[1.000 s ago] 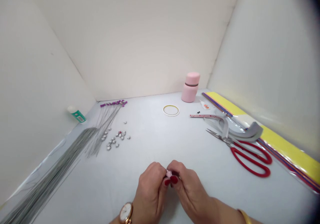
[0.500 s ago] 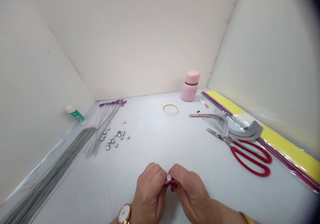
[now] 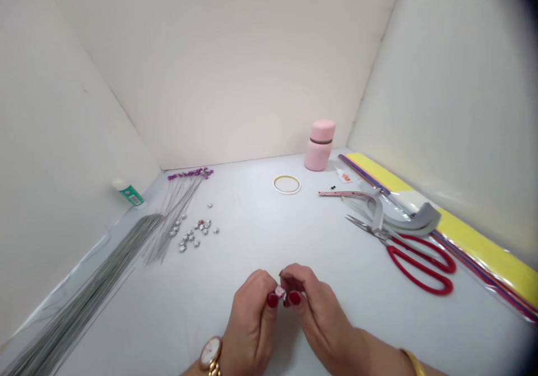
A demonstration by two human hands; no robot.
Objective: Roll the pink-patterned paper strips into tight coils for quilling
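Note:
A tiny folded paper star (image 3: 280, 292), white with pink-red marks, is between my two hands at the front of the table. My left hand (image 3: 254, 314) pinches it between thumb and forefinger. From the other side, my right hand (image 3: 319, 311) curls its fingers round the star's edge, the thumb and forefinger slightly parted. The fingers partly hide the star. Loose silver stars (image 3: 205, 226) lie farther off to the left, one reddish star (image 3: 200, 222) among them.
Wire stems (image 3: 113, 269) and purple-tipped stems (image 3: 191, 173) lie left, near a green-white bottle (image 3: 131, 194). A tape ring (image 3: 287, 185) and pink flask (image 3: 319, 146) are at the back. Red-handled scissors (image 3: 420, 261), paper strips (image 3: 380, 210), a glue tube (image 3: 343, 176) and packed coloured sheets (image 3: 462, 230) occupy the right.
The fingertips have parted slightly and the star shows more, turned a little to the left. My right forefinger has lifted away from its thumb.

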